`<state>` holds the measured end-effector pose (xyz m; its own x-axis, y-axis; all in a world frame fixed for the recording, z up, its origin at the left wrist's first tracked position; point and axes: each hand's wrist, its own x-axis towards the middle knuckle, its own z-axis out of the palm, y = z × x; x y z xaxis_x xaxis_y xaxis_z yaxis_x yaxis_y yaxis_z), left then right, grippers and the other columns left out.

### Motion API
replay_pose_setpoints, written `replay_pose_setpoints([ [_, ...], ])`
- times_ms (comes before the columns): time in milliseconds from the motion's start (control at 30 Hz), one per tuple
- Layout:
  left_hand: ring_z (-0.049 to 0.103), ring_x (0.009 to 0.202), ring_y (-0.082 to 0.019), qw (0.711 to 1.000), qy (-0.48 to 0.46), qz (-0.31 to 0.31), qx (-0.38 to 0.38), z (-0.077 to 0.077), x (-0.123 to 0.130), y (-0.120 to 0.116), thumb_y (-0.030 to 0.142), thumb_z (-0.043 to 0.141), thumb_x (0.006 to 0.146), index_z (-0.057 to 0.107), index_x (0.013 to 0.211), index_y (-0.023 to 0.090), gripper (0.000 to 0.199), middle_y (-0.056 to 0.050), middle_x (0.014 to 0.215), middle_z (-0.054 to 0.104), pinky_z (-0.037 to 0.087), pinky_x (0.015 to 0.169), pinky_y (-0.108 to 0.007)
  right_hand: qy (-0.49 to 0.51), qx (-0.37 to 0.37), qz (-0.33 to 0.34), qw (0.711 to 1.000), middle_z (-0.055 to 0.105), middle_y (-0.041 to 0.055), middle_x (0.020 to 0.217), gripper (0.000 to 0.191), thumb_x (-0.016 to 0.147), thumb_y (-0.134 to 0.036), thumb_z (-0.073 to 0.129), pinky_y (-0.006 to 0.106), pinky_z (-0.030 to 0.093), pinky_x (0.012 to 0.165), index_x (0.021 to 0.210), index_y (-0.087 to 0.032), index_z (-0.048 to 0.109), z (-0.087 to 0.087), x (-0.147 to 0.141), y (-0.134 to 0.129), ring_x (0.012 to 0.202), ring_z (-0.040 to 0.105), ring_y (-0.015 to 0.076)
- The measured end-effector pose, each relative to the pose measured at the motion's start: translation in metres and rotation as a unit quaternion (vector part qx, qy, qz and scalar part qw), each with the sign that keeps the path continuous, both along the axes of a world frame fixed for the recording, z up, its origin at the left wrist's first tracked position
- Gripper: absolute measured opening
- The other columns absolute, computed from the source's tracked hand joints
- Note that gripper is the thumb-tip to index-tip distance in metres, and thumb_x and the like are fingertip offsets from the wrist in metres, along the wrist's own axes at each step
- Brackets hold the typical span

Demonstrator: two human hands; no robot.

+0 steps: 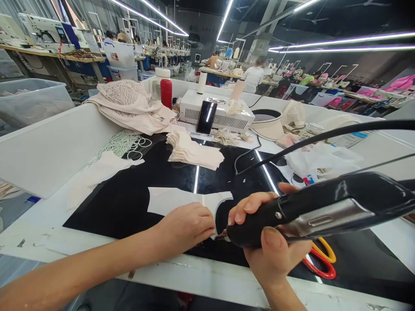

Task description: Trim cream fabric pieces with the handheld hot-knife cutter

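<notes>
Far ahead and to the left of the left hand [191, 226], grey curtains [76, 17] hang behind wooden-edged tables [48, 52]; more rows recede toward a dark grey wall [207, 31]. Beyond the right hand [275, 259], a pale pillar [260, 34] meets the dark ceiling [350, 19] — fans and long white strip lights [356, 49] overhead. Under both hands, the white-edged worktable [162, 274] mirrors them.

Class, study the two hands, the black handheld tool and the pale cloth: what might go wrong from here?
The left hand is close to the metal tip of the black tool, so a slip might hurt its fingers.
If the pale cloth shifts on the smooth black surface, the tip could stray.
The right hand might knock the nearby scissors.
</notes>
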<state>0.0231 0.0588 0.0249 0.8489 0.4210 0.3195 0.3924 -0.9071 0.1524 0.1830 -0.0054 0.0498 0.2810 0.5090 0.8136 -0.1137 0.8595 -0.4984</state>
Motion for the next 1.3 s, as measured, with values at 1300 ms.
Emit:
replay_pose_setpoints([
  [1300, 0.056, 0.100, 0.006, 0.967, -0.054, -0.115, 0.222, -0.004, -0.018, 0.012, 0.032, 0.069, 0.081, 0.063, 0.107, 0.034, 0.027, 0.014, 0.107, 0.068, 0.045, 0.094, -0.011, 0.010, -0.013, -0.017, 1.000, 0.060, -0.0005, 0.091, 0.043, 0.096, -0.028, 0.068, 0.031, 0.052, 0.054, 0.134, -0.023, 0.049, 0.005, -0.002, -0.002, 0.067, 0.060, 0.0133],
])
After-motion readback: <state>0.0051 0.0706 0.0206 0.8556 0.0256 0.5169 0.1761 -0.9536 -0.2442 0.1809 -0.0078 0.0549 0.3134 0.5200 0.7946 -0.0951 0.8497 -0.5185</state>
